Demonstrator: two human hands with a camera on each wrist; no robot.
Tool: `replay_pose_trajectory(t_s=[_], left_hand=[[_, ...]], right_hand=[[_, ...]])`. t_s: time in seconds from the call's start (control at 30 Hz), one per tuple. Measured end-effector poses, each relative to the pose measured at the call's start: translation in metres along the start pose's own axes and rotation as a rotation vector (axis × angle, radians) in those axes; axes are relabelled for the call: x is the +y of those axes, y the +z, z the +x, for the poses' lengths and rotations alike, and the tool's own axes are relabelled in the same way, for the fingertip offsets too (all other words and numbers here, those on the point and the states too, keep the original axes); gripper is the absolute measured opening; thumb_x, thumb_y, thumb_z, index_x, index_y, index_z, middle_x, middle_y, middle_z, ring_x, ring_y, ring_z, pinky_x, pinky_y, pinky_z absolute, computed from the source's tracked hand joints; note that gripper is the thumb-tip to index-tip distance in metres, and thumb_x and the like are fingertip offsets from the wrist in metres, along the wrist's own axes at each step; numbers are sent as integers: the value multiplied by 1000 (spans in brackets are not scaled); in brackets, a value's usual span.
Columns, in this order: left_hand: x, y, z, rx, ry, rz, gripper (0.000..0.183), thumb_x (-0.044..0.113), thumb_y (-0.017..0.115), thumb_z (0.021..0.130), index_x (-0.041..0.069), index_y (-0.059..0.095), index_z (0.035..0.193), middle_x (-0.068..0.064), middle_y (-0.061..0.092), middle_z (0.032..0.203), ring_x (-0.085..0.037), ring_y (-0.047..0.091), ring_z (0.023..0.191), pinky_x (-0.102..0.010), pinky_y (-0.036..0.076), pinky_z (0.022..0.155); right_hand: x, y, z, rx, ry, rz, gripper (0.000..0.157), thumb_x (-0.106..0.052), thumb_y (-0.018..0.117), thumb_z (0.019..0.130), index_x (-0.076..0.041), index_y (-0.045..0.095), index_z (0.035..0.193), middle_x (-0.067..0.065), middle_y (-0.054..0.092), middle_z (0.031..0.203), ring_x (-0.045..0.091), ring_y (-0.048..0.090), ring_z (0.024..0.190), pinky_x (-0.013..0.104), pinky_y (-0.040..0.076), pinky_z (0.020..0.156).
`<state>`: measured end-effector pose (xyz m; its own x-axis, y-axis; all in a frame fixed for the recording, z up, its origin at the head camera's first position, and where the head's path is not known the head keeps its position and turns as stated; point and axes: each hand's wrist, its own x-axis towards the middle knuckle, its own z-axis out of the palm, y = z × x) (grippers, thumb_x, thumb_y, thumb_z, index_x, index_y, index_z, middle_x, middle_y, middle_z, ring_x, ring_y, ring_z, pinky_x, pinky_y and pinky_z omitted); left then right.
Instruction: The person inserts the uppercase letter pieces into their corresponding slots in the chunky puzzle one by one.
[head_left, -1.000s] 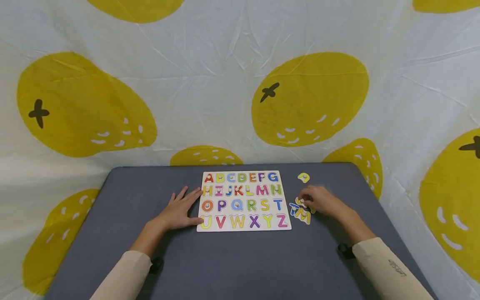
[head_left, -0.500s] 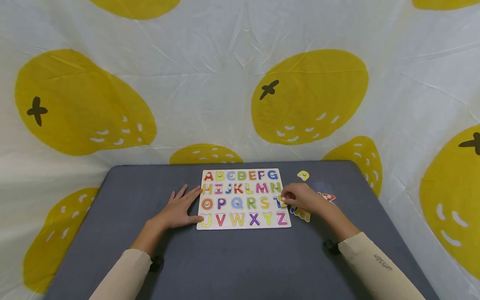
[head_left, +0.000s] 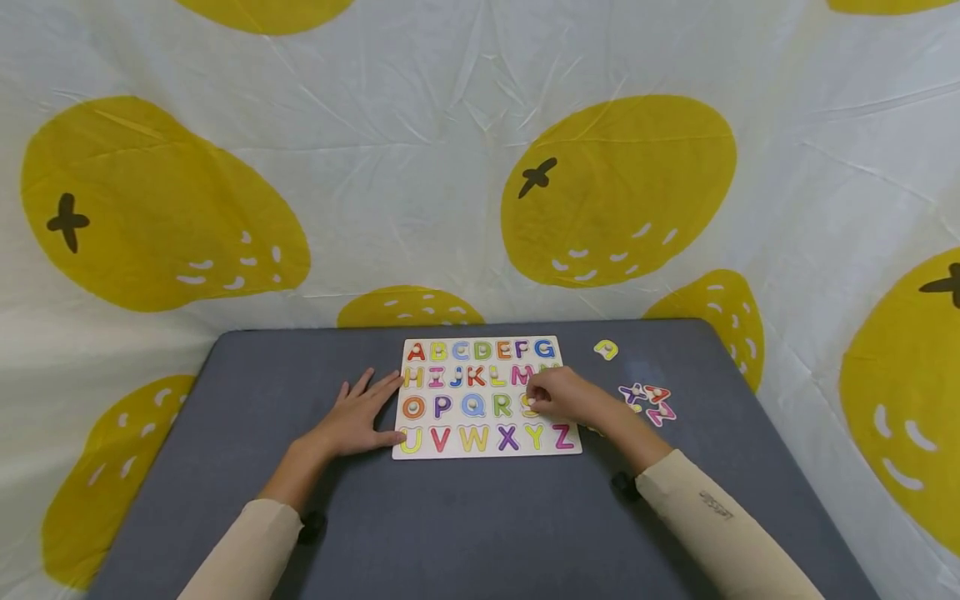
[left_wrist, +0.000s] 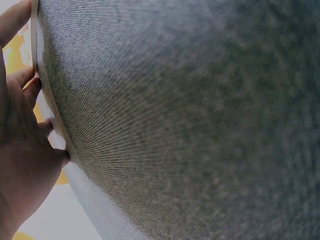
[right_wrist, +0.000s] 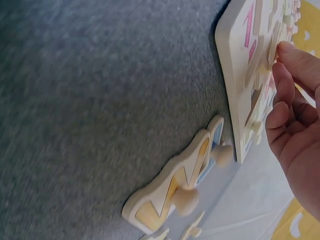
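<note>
A wooden alphabet puzzle board [head_left: 456,422] lies on the grey table. My left hand [head_left: 356,425] rests at its left edge with fingers spread, the thumb and a fingertip touching the board; the left wrist view shows this hand [left_wrist: 30,165] at the table's far side. My right hand [head_left: 566,396] is over the board's right part, pinching a yellow letter S piece [head_left: 530,407] at the S place. In the right wrist view, thumb and finger hold this piece [right_wrist: 273,50] on edge just over the board; its underside contact is hard to tell.
Right of the board lie a red letter piece [head_left: 657,394], a purple one [head_left: 633,392] and a pink one [head_left: 661,414]. A yellow piece [head_left: 606,350] lies farther back. A knobbed yellow-orange letter piece [right_wrist: 165,185] and a blue one [right_wrist: 216,135] lie beside the board.
My right hand has picked the yellow S piece out of the pile and carried it left over the board to the S place. The left hand has stayed still.
</note>
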<state>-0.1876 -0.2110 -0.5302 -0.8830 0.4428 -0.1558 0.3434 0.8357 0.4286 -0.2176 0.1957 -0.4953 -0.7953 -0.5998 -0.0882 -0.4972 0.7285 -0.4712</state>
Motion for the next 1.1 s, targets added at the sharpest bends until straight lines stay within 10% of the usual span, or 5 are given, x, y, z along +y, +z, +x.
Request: replay_pose_trajectory(t_s=[0.4, 1.1], left_hand=[[2, -2, -1, 6, 5, 2, 102, 66, 71, 86, 18, 29, 165, -6, 29, 171, -48, 11, 158, -77, 6, 119], [1, 1, -1, 10, -2, -3, 102, 67, 70, 85, 19, 29, 165, -5, 29, 171, -46, 10, 159, -76, 5, 119]], right_hand=[[-1, 2, 3, 1, 30, 8, 9, -14, 78, 92, -11, 70, 89, -6, 57, 74, 8, 50, 69, 23, 43, 65], [50, -41, -53, 124, 91, -5, 9, -11, 77, 92, -9, 75, 101, -6, 69, 85, 6, 58, 75, 29, 52, 70]])
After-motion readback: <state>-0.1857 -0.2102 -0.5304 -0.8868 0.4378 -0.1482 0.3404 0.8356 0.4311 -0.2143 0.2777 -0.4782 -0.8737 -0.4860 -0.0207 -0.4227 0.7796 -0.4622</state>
